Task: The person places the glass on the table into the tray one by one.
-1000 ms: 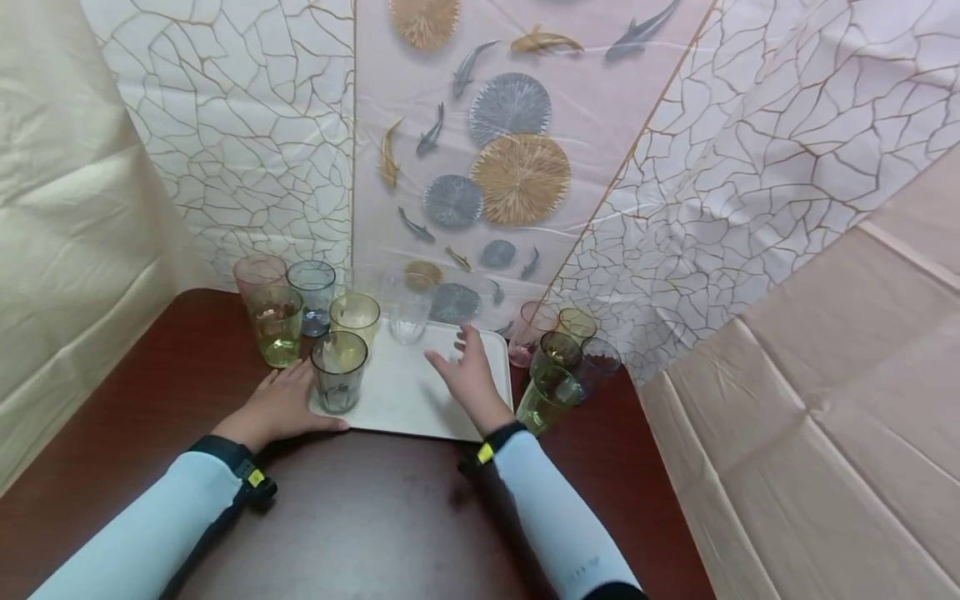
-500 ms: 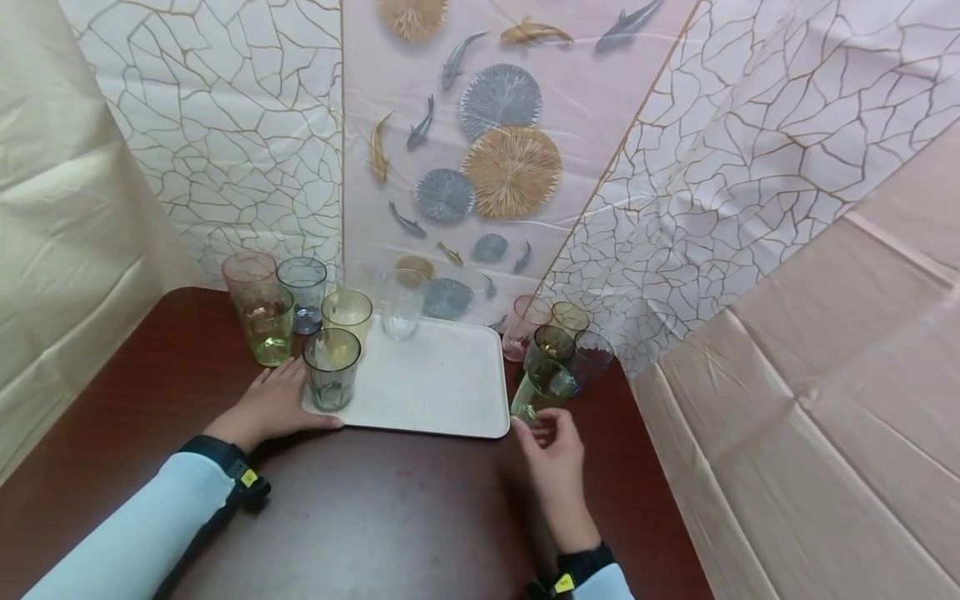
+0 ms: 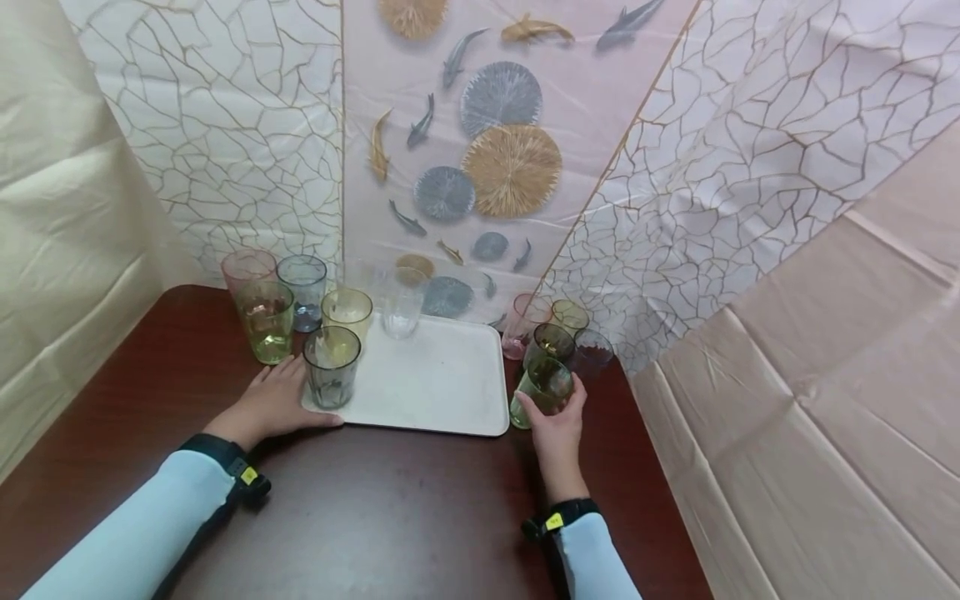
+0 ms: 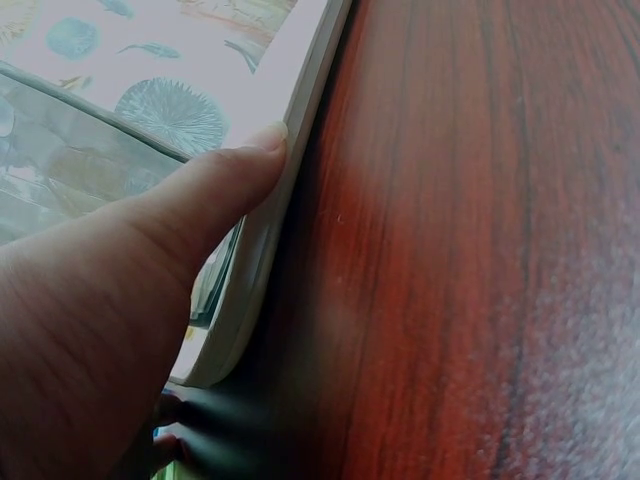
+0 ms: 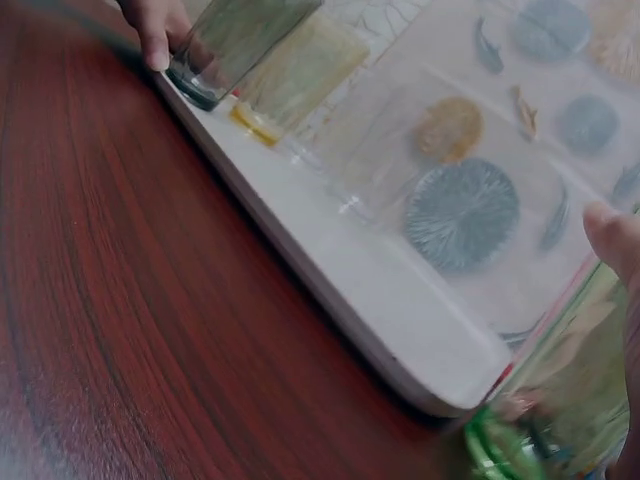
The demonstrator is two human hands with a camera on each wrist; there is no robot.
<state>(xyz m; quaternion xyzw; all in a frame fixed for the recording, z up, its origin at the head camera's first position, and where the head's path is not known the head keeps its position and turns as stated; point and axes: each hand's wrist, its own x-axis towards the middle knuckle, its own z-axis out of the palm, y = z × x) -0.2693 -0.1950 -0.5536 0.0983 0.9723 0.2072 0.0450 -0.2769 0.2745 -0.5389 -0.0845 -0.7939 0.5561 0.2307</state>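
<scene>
My right hand [image 3: 561, 433] holds a green drinking glass [image 3: 531, 392] beside the front right corner of a white tray [image 3: 435, 379], thumb on the glass's left and fingers round its right. The same green glass [image 5: 565, 400] shows at the lower right of the right wrist view. At the tray's front left corner lies my left hand [image 3: 273, 404], fingers stretched along the side. Its thumb [image 4: 225, 185] rests straight on the front rim in the left wrist view. Just inside that corner stands a smoky grey glass [image 3: 332, 379], with a yellow glass [image 3: 349, 308] behind it.
A clear glass [image 3: 402, 312] stands at the tray's back. Left of the tray are pink [image 3: 246, 271], blue [image 3: 306, 292] and green [image 3: 272, 333] glasses. Close behind the held glass stand pink [image 3: 517, 337], yellow [image 3: 572, 313], brownish [image 3: 549, 343] and blue [image 3: 596, 354] ones. Patterned fabric [image 3: 255, 142] hangs behind.
My right hand has left the space over the tray, moved right and down, and taken hold of the green glass, which now stands more upright. My left hand stays at its corner.
</scene>
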